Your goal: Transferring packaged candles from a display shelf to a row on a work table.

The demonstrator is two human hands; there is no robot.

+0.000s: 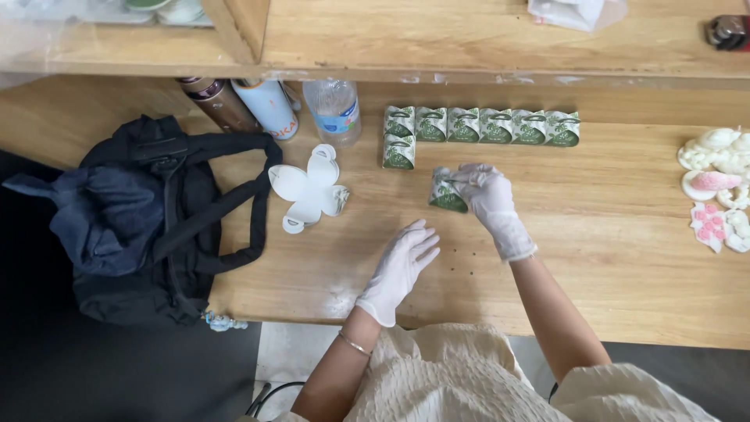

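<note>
Both my hands wear white gloves. My right hand (491,202) grips a small green and white folded paper box (446,195), tilted just above the wooden table (594,234). My left hand (400,267) rests flat on the table with fingers spread, holding nothing. Beyond the held box, a row of several matching green and white boxes (480,126) stands at the back of the table, with one more box (398,151) in front of its left end. A flat unfolded white box blank (307,187) lies to the left.
A dark blue bag (141,215) with long straps lies at the table's left end. Two cans (246,105) and a clear plastic bottle (334,109) stand at the back. White and pink moulded shapes (719,187) lie at the right edge. A wooden shelf (469,39) runs overhead.
</note>
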